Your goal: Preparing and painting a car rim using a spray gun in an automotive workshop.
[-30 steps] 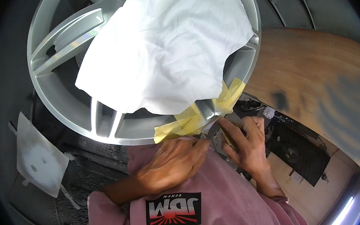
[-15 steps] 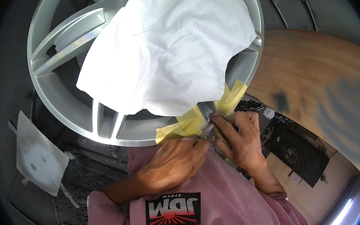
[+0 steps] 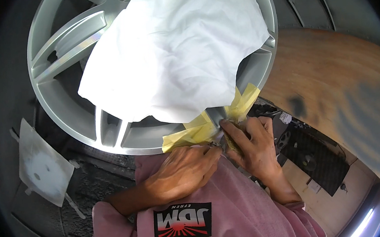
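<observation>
- Over the last second, the right hand (image 3: 255, 151) had shifted a little to the left, from beside the right-hand masking tape (image 3: 245, 102) onto the silver spoke end (image 3: 217, 113) between the taped areas; over the latter half-second it had hardly moved.
- For the work in hand, that shift put the index fingertip on the untaped metal, where it hid the lower part of that surface; whether the finish there had altered could not be told.
- The left hand (image 3: 183, 168) had kept its place at the near edge of the alloy wheel (image 3: 69, 54), below the left-hand masking tape (image 3: 191, 134).
- The right index finger was stretched out toward the spoke end, the thumb lay below, and the other fingers were bent close together. Between thumb and index a folded yellowish-tan pad (image 3: 234, 146) was clamped; its material was unclear.
- The left fingers were curled and lay close together, tips by the rim; whether they gripped anything could not be told, since the back of the hand covered them.
- The wheel lay in front of the person, its middle and right part mostly under a white cloth (image 3: 175, 52), with the taped section nearest the body.
</observation>
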Available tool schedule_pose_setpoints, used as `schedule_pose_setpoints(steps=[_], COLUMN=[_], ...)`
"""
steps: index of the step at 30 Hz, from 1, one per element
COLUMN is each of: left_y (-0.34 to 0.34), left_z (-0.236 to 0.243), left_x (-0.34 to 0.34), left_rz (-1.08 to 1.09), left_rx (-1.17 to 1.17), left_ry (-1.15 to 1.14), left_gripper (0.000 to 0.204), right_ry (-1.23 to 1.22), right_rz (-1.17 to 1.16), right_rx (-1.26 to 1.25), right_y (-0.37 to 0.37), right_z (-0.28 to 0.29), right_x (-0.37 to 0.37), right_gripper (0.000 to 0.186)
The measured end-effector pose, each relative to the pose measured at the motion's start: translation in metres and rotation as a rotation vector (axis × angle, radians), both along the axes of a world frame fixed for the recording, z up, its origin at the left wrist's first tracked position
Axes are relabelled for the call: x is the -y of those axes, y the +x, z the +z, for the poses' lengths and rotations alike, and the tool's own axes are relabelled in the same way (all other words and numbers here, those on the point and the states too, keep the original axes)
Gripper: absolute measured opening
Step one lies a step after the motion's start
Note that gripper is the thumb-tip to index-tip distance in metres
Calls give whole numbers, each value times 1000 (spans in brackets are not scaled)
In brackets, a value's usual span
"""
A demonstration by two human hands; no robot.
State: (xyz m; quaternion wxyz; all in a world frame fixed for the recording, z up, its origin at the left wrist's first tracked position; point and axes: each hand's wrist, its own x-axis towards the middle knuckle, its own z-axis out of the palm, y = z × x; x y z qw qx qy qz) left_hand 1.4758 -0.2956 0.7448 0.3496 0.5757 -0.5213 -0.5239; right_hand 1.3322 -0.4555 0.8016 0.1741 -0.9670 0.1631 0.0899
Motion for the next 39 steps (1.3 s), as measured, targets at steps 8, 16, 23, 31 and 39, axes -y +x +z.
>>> schedule_pose_setpoints(steps=[8,16,23,31,39], left_y=[0,-2,-15,-14,-14], left_z=[3,11,12,16,5], left_x=[0,0,8,1,-4], left_rz=[31,247,19,-196,-135], left_rx=[-11,79,264,209,117], left_ry=[-12,-218,-90,-298,-355], left_gripper=[27,25,17,22,20], right_ry=[-6,-17,-124,-114,-60], right_rz=[0,-91,-143,-116,48], right_rx=[13,-34,71,89,0], right_y=[0,-21,-26,-20,-5], right_z=[1,16,13,15,10], right_x=[0,6,13,12,7], right_gripper=[60,59,47,44,60])
